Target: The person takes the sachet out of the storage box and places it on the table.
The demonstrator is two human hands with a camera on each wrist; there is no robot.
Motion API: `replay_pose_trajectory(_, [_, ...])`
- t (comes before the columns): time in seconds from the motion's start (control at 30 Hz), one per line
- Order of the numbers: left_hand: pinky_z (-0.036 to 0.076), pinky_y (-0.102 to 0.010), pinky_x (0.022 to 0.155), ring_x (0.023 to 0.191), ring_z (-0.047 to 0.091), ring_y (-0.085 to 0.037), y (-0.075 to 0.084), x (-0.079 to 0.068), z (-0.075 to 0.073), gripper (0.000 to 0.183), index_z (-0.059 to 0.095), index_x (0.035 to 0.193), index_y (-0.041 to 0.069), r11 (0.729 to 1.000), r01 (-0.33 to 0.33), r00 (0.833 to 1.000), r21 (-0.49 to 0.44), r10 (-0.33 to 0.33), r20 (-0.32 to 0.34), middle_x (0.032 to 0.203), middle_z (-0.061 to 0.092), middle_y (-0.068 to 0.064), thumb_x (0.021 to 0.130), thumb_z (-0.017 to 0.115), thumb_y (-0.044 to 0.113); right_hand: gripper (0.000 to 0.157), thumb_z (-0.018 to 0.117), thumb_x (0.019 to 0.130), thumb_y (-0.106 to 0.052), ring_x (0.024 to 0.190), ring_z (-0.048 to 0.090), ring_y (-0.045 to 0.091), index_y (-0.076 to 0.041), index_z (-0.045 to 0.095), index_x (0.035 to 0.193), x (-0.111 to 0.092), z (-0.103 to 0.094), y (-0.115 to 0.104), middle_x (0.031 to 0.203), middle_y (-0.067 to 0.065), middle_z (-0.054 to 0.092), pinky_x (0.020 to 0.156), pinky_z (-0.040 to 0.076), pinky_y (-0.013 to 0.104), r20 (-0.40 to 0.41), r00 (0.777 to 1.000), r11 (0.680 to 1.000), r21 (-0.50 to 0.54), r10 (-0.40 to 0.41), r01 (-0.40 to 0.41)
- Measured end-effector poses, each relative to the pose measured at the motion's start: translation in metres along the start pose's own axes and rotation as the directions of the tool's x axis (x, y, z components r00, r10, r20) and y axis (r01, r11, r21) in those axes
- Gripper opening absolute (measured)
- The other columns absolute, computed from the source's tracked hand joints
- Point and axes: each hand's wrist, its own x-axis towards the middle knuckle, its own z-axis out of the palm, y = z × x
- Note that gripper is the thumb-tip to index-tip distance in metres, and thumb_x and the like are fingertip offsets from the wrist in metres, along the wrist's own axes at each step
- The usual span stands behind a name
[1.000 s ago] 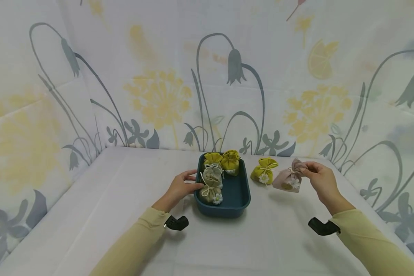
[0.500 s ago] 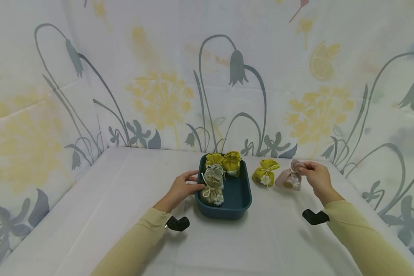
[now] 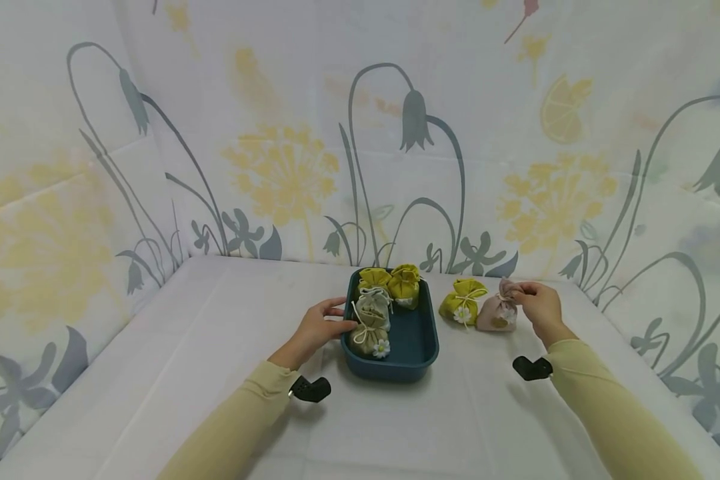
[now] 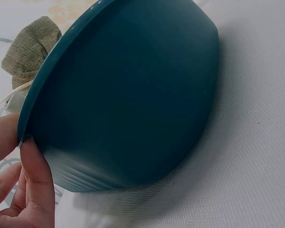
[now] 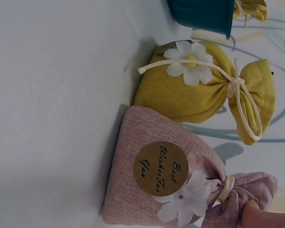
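In the head view my left hand (image 3: pixel 315 333) pinches the left rim of a dark teal plastic bin (image 3: pixel 390 372), thumb on the inner side. The left wrist view shows the fingers under the rim. My right hand (image 3: pixel 540 310) pinches the gathered neck of a pink drawstring pouch (image 3: pixel 497 315). That pouch has a white fabric flower and a round brown sticker (image 5: pixel 160 168) reading "Best Wishes For You". Its base is at the tabletop. Right beside it sits a yellow drawstring pouch (image 5: pixel 175 99) with a white flower, tied with cream cord.
Inside the bin, two yellow pouches (image 3: pixel 404 287) stand at the back, with a grey pouch (image 3: pixel 373 308) and an olive pouch (image 3: pixel 366 339) along the left side. A white cloth covers the table (image 3: pixel 228 300); a flower-printed curtain (image 3: pixel 276 87) hangs behind.
My right hand has moved left and lowered the pink pouch from above the table down beside the yellow one. My left hand has kept its hold on the bin rim.
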Motion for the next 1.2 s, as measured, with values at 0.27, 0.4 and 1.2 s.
replay_pose_trajectory(0.27, [0.053, -0.033, 0.072, 0.087, 0.061, -0.018, 0.0, 0.0, 0.001, 0.06, 0.05, 0.134, 0.009, 1.0, 0.0, 1.0, -0.002, 0.0, 0.002, 0.113, 0.055, -0.014, 0.079, 0.074, 0.009, 0.035, 0.05, 0.095, -0.007, 0.107, 0.046, 0.03, 0.015, 0.05, 0.122, -0.001, 0.003, 0.003, 0.114, 0.024, 0.054, 0.085, 0.042, 0.04, 0.03, 0.999, 0.999, 0.027, 0.02, -0.021])
replay_pose_trajectory(0.4, [0.053, -0.033, 0.073, 0.088, 0.061, -0.019, 0.0, 0.0, 0.001, 0.06, 0.05, 0.134, 0.009, 1.0, 0.0, 1.0, -0.005, 0.0, 0.002, 0.113, 0.055, -0.014, 0.079, 0.074, 0.009, 0.037, 0.053, 0.095, -0.01, 0.107, 0.047, 0.027, 0.013, 0.051, 0.124, -0.003, 0.002, 0.002, 0.114, 0.019, 0.057, 0.088, 0.041, 0.04, 0.016, 0.999, 0.998, 0.048, 0.043, -0.044])
replay_pose_trajectory(1.2, [0.053, -0.032, 0.071, 0.09, 0.062, -0.02, 0.0, -0.004, -0.002, 0.064, 0.051, 0.133, 0.006, 0.999, -0.054, 0.998, 0.004, 0.054, 0.032, 0.112, 0.055, -0.016, 0.076, 0.078, 0.019, 0.046, 0.06, 0.092, -0.021, 0.081, 0.046, -0.004, 0.008, 0.052, 0.127, -0.022, -0.012, 0.009, 0.09, -0.013, 0.056, 0.073, 0.039, 0.018, -0.021, 0.999, 0.996, 0.077, 0.047, -0.045])
